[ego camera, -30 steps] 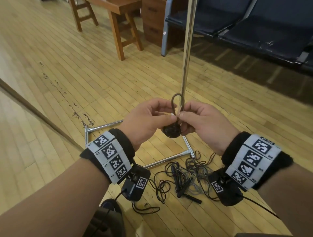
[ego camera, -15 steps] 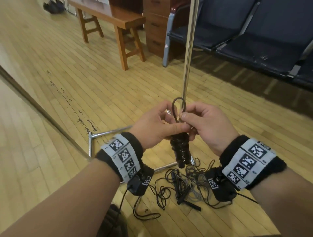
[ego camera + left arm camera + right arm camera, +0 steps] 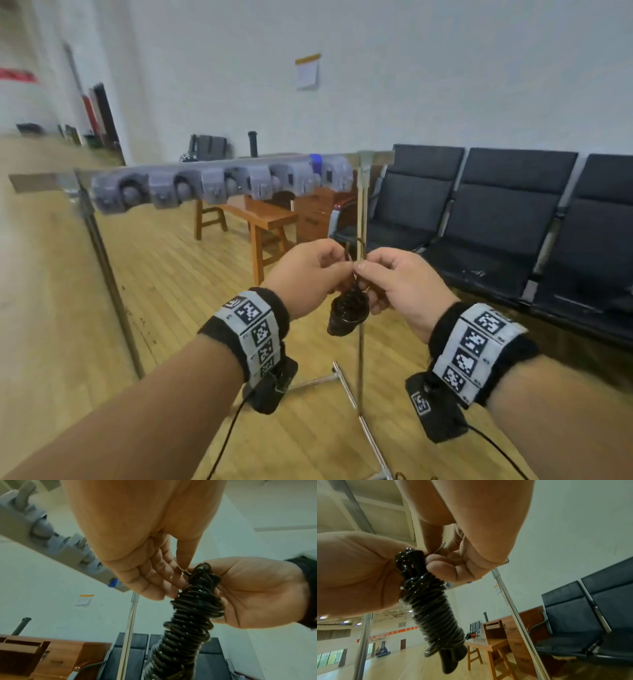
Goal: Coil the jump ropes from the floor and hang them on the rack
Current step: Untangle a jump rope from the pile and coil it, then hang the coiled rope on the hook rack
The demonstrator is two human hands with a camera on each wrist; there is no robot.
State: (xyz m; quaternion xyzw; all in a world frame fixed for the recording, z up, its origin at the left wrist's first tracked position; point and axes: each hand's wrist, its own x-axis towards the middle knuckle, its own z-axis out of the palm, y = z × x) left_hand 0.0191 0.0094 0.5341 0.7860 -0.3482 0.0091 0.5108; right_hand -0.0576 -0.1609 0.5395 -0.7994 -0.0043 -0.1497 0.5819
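Note:
A black jump rope wound into a tight bundle hangs between my hands at chest height, a small loop standing up from its top. My left hand and right hand both pinch the rope at the bundle's top. The left wrist view shows the coils below the left fingers. In the right wrist view the bundle hangs with handle ends at the bottom, and a small metal piece sits by the right fingers. The rack's grey hook bar runs above and to the left, on metal posts.
A row of black waiting chairs lines the wall on the right. A wooden bench and a wooden cabinet stand behind the rack. The rack's base tubes lie on the wood floor under my hands.
The head view has swung up from the floor to the rack bar. Both hands have risen with the bundle; the loose ropes on the floor have left the view.

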